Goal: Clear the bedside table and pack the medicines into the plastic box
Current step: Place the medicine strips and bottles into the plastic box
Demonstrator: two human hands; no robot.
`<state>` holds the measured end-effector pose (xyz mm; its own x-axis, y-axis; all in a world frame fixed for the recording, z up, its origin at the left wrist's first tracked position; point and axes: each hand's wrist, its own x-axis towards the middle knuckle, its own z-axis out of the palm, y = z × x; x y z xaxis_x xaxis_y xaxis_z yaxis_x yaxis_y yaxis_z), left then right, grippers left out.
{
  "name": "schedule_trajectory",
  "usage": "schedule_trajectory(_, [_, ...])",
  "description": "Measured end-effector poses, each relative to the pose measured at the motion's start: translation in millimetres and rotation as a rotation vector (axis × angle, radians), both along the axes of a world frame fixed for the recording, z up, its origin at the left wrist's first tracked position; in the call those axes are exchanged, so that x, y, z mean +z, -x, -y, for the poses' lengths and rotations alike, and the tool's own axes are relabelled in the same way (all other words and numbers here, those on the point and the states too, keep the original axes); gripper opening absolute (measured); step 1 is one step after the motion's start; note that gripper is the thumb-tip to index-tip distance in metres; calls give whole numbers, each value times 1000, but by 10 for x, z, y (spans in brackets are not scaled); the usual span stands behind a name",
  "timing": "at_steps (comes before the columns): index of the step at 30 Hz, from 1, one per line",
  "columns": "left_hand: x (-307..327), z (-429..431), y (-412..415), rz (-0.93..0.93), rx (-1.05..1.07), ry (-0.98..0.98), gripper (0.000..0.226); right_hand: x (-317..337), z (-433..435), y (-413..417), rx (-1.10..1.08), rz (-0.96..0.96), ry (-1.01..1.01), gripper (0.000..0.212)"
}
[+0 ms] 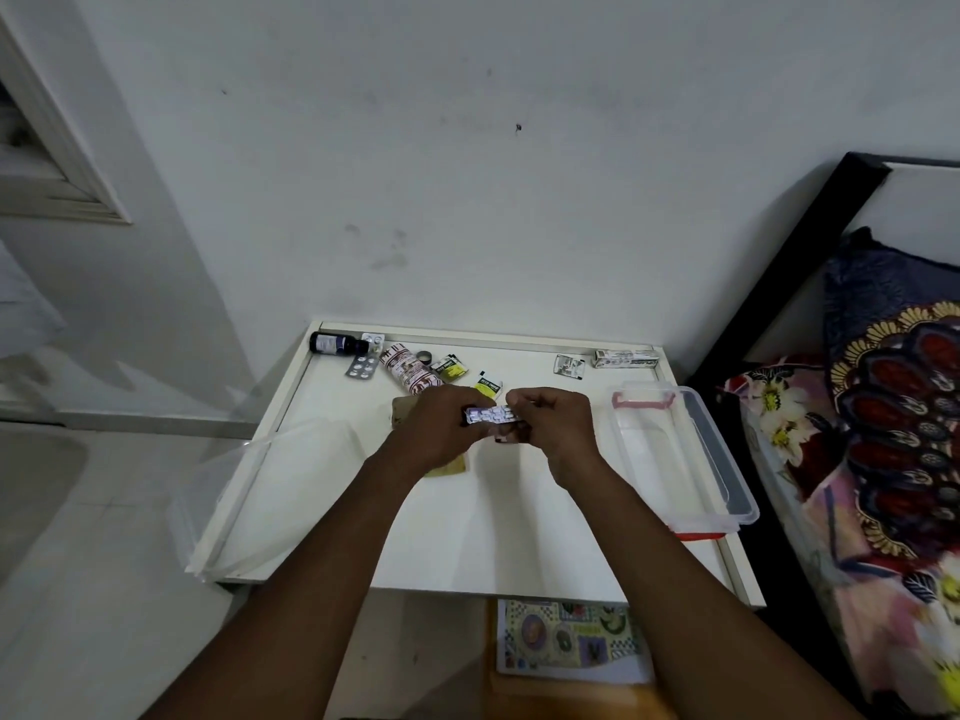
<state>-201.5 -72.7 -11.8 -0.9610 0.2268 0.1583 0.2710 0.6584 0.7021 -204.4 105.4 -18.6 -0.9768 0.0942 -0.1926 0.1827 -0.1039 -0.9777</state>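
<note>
Left hand (441, 426): comes in from the bottom with the forearm angled up and right. Its fingers are curled round the left end of a silver blister strip (493, 414).
Right hand (556, 423): pretty much mirrors it, knuckles up, thumb and fingers pinching the strip's right end.
Strip: held roughly level between both hands over the middle of the bedside table (467, 537), left of the plastic box (727, 462).
Plastic box: clear, lid off, sits along the table's right edge next to the bed.
Lid (270, 491): clear, on the left side, hanging over the table's edge.
Hidden stuff: a tan packet (448, 467) is mostly covered by the left wrist. There's something dark reddish (511, 434) tucked just under the strip, and I honestly can't tell what it is.
Back row: dark bottle (332, 344) on its side, long carton (626, 358), labels too blurry to read.
</note>
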Motion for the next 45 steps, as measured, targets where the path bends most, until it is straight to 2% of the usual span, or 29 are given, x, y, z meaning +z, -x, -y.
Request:
schedule_trajectory(5, [16,39,-12,-21,18,-19,25,30,-48,0,105,11,70,13])
schedule_trajectory(9, [61,17,-36,13,24,-56,29,46,-40,-4,50,33,64,7])
schedule_trajectory(11, [85,14,-58,79,44,-178,29,61,-20,-6,3,45,60,7])
schedule_trajectory(14, [95,-9,-79,208,116,-459,29,66,-6,-8,-65,51,46,10])
schedule_trajectory(16, [101,-47,-90,254,137,-534,28,59,19,-23,-84,29,39,11])
schedule_trajectory(21, [51,-126,-77,263,180,-481,25,33,95,-53,-138,-22,18,11])
schedule_trajectory(27, [60,-176,-94,291,290,-548,26,24,179,-94,-181,-20,4,13])
schedule_trajectory(33, [140,-158,-109,362,271,-755,36,24,178,-75,-230,8,-81,10])
schedule_trajectory(38, [123,-127,-89,368,269,-752,28,45,143,-52,-200,55,32,16])
schedule_trajectory(42, [124,-101,-64,394,300,-780,26,98,101,-56,-116,68,181,5])
schedule_trajectory(45, [149,-89,-54,406,282,-758,23,110,84,-60,-86,56,182,2])
